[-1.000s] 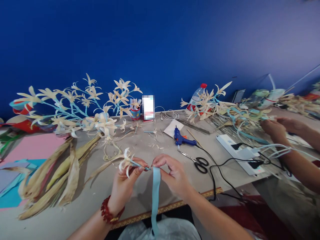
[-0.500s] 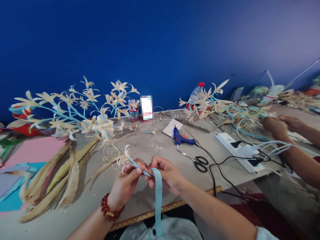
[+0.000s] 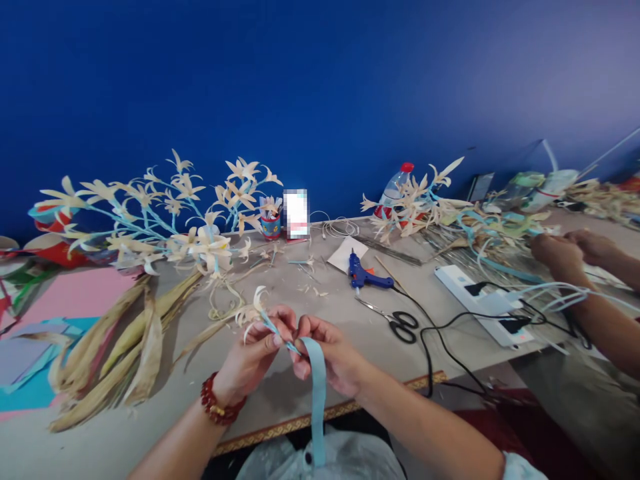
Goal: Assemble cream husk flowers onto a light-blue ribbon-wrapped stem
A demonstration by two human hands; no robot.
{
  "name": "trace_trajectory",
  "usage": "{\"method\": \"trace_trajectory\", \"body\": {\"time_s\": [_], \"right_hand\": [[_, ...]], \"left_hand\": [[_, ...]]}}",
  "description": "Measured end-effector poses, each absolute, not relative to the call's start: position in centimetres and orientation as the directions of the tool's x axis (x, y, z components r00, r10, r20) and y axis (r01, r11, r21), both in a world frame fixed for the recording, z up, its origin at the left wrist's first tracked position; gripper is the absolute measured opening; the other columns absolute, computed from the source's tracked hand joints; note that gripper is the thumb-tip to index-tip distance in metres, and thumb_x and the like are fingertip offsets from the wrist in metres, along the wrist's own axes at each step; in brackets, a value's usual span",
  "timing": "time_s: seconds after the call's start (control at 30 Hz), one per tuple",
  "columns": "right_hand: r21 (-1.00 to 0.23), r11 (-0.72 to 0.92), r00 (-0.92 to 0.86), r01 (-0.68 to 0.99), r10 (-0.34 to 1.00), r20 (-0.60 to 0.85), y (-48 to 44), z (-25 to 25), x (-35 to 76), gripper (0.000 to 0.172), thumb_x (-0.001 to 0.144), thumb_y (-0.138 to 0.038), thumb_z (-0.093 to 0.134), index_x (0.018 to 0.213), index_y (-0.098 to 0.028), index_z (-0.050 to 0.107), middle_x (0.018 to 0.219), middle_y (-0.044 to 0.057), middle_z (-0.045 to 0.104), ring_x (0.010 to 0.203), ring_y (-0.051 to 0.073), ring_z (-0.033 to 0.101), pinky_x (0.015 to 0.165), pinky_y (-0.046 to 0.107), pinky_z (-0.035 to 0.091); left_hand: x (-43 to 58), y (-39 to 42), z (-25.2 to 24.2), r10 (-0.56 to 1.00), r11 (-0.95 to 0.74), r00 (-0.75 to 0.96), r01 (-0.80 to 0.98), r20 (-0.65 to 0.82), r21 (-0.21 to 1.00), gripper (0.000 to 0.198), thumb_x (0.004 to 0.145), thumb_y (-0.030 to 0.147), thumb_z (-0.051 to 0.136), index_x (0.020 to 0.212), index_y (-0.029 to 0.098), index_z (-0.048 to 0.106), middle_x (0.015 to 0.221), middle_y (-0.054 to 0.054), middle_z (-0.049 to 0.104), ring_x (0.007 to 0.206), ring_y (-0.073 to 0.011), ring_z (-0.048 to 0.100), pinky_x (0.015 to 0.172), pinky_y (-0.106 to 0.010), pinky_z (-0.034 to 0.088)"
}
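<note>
Between the fingers of my left hand (image 3: 260, 340) is the stem of a pale husk flower (image 3: 257, 308), its curled petals pointing up and left. Light blue tape covers the stem. My right hand (image 3: 325, 347) pinches a light blue ribbon-like tape (image 3: 317, 393) close to the stem's lower end. The tape's loose length hangs over the table edge to my lap. Both hands are closed and nearly touch each other. Just where the tape meets the stem is partly hidden by my fingers.
A blue glue gun (image 3: 367, 272), scissors (image 3: 397, 323) and a white power strip (image 3: 483, 307) with cords lie to the right. Dried husks (image 3: 115, 340) lie left, beneath finished flower branches (image 3: 165, 207). Another person's hands (image 3: 570, 253) work at far right.
My view has shifted slightly, so the table things sit a little further right. My hands keep hold of the flower stem and the tape, with only slight finger movement.
</note>
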State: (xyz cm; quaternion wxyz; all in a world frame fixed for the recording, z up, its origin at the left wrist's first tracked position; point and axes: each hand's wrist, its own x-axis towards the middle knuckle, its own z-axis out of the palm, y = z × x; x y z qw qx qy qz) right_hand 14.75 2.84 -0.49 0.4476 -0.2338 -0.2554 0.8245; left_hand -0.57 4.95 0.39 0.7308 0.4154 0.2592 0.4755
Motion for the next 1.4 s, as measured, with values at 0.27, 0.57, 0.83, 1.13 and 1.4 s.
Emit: {"method": "trace_trajectory", "body": {"time_s": [0.27,0.57,0.83,1.13,1.4], "right_hand": [[-0.719,-0.271,-0.252,-0.64,0.958,-0.137,2.6,-0.4,14.0,0.032,0.067,-0.027,0.08,0.07,-0.019,0.049,0.064,-0.002,0.064,0.05,0.009,0.057,0.049,0.019,0.043],[-0.918,0.376,0.062,-0.126,0.926,0.371,2.5,-0.9,14.3,0.005,0.083,-0.021,0.061,0.083,-0.02,0.056,0.086,0.004,0.064,0.075,0.014,0.063,0.066,0.027,0.052],[-0.72,0.623,0.026,0.307,0.75,0.66,1.9,-1.4,14.1,0.015,0.083,-0.011,0.053,0.092,-0.021,0.057,0.091,0.007,0.067,0.088,0.018,0.064,0.076,0.033,0.051],[-0.868,-0.038,-0.18,-0.494,0.982,0.059,2.6,0.8,14.1,0.021,0.071,-0.023,0.075,0.072,-0.018,0.055,0.074,-0.001,0.064,0.059,0.011,0.064,0.058,0.024,0.052],[-0.848,0.528,0.004,0.045,0.849,0.528,2.5,-0.4,14.4,0.009,0.08,-0.013,0.062,0.083,-0.021,0.06,0.085,0.005,0.067,0.079,0.017,0.067,0.071,0.03,0.055]], "left_hand": [[0.2,4.7,-0.8,0.957,0.186,0.288,-0.535,-0.029,0.824,0.025,0.065,0.032,0.079,0.086,0.02,0.072,0.087,-0.004,0.06,0.07,-0.0158,0.056,0.062,-0.028,0.047],[0.9,3.8,-1.7,0.991,-0.016,0.109,-0.476,0.077,0.879,0.012,0.071,0.019,0.074,0.079,0.02,0.065,0.085,-0.001,0.062,0.079,-0.0145,0.058,0.074,-0.025,0.047],[0.7,3.9,-1.3,0.996,-0.006,0.078,-0.445,0.046,0.895,0.009,0.071,0.021,0.074,0.074,0.018,0.066,0.081,-0.002,0.06,0.078,-0.0147,0.056,0.073,-0.025,0.047],[-0.1,4.0,-1.0,0.977,-0.011,0.19,-0.426,0.101,0.905,0.005,0.075,0.022,0.07,0.079,0.019,0.071,0.078,-0.003,0.059,0.073,-0.016,0.055,0.066,-0.026,0.047],[0.1,4.1,-1.6,0.988,-0.033,0.121,-0.426,0.094,0.904,0.006,0.073,0.022,0.072,0.078,0.02,0.073,0.081,-0.003,0.062,0.073,-0.0156,0.058,0.068,-0.026,0.049]]}}
